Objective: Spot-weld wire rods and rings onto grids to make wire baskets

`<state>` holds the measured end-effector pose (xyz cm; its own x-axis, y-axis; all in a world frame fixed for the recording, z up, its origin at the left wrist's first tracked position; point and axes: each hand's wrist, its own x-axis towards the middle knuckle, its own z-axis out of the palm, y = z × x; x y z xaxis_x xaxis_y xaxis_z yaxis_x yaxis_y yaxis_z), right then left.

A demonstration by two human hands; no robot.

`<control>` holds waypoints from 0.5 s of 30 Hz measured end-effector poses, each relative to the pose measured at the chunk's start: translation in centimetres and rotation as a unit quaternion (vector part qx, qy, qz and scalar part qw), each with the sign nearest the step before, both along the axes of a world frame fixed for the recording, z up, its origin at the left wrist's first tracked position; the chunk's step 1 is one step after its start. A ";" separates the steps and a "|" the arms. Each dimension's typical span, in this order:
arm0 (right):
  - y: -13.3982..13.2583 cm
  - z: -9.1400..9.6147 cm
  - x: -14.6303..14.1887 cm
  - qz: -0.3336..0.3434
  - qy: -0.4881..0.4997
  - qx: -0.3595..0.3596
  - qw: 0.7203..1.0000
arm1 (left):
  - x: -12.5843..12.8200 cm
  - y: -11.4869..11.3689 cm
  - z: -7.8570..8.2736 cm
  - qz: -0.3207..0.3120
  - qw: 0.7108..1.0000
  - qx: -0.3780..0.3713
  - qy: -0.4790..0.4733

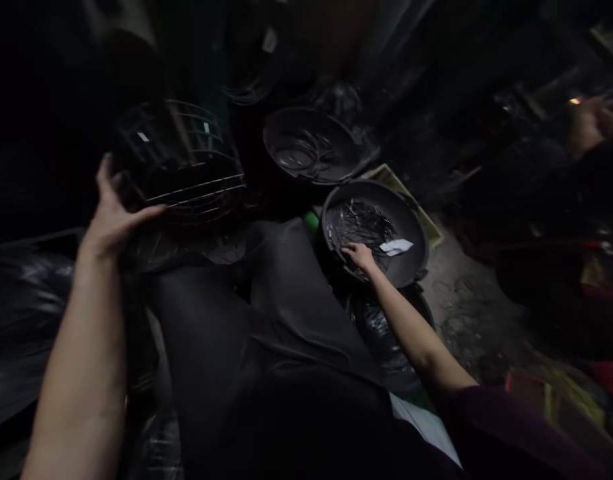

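Note:
My left hand [109,217] is at the left of a dark, rounded object with thin shiny rings [191,190]. Its thumb and fingers are spread wide; whether they touch that object is too dark to tell. Over the near left side of a round black basin [411,267], my right hand [359,255] has its fingers bent close together. Thin dark strands [363,223] lie in a heap in this basin, with a crumpled white piece [397,247] beside them. What the right fingertips pinch, if anything, is hidden.
A second black basin [276,143] holding coiled strands stands behind. A yellowish crate [426,223] shows under the nearer basin. Black plastic bags [26,300] lie at left. Dark cloth [296,287] covers my lap. Another person's hand [589,127] is at far right, blurred.

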<state>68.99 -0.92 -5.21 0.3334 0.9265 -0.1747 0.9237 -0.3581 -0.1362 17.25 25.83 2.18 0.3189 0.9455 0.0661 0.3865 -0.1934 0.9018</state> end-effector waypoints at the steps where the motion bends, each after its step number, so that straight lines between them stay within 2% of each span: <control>1: 0.1 -0.3 0.6 -0.042 -0.002 -0.008 0.999 | 0.0 0.4 -0.1 -0.004 1.000 -0.011 0.001; 3: 0.4 -0.5 1.3 -0.096 0.002 -0.013 0.995 | 0.2 0.6 -0.2 0.001 1.000 -0.015 -0.002; 8: 1.0 0.9 3.1 -0.161 0.020 0.012 0.987 | 0.5 -0.1 0.0 0.010 0.999 0.013 -0.030; 11: 1.3 1.4 4.7 -0.186 0.024 0.013 0.982 | 0.2 -0.3 -0.1 0.010 0.999 0.020 -0.038; 15: 2.3 0.5 5.4 -0.182 0.017 -0.012 0.983 | 0.1 0.2 -1.0 0.001 0.998 0.035 -0.045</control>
